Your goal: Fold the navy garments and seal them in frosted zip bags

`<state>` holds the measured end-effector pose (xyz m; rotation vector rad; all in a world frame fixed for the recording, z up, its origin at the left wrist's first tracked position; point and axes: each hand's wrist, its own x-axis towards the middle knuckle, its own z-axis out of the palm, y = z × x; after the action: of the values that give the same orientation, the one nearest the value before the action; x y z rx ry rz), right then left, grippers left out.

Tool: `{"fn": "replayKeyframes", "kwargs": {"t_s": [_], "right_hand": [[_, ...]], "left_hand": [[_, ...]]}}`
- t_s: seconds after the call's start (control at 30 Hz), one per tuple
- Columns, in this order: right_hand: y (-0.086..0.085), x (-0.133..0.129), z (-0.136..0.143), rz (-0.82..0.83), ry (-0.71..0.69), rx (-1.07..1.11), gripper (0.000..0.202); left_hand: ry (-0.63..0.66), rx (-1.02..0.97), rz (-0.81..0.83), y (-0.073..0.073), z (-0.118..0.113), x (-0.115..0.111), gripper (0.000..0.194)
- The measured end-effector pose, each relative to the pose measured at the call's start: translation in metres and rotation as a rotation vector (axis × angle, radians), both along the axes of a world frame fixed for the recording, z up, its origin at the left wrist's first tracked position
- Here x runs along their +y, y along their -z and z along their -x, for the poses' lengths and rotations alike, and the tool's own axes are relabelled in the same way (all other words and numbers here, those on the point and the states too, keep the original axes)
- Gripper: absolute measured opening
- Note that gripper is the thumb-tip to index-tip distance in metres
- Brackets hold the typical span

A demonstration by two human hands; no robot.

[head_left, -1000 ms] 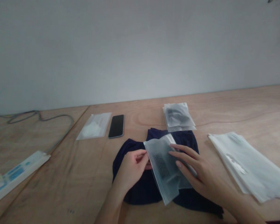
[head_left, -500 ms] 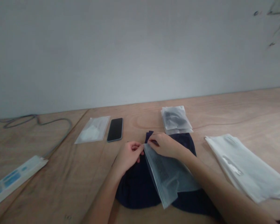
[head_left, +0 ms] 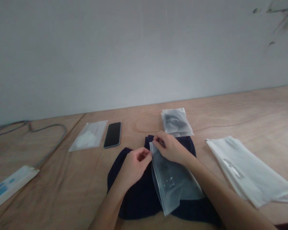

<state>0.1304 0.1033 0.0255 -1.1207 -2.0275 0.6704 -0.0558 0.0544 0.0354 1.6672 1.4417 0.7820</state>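
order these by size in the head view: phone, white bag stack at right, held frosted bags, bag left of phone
1. White bag stack
2. Held frosted bags, partly covered
3. Bag left of the phone
4. Phone

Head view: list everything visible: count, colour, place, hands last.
table: 1, brown, foreground
wall: 1, grey, behind table
cable: 1, grey, left
strip: 1, white-blue, left
phone: 1, black, centre-left
flat pouch: 1, whitish, beside phone
cloth: 1, navy, centre
small bags: one stack, translucent, behind cloth
large bags: one pile, white, right
handled bags: count unclear, translucent, over cloth
left hand: 1, pinching handled bags' edge
right hand: 1, pinching handled bags' top
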Motion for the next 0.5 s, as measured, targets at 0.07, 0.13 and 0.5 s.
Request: {"fn": "replayKeyframes", "kwargs": {"t_s": [0.07, 0.13, 0.5], "right_hand": [[0.0, -0.001, 0.0, -0.019, 0.027, 0.01, 0.016], [0.0, -0.001, 0.0, -0.034, 0.034, 0.013, 0.017], [0.016, 0.01, 0.0, -0.087, 0.176, -0.092, 0.016]], "left_hand": [[-0.006, 0.02, 0.013, -0.003, -0.005, -0.011, 0.026], [-0.033, 0.059, 0.02, -0.005, -0.009, -0.026, 0.025], [0.049, 0.058, 0.304, 0.012, -0.012, -0.105, 0.029]]}}
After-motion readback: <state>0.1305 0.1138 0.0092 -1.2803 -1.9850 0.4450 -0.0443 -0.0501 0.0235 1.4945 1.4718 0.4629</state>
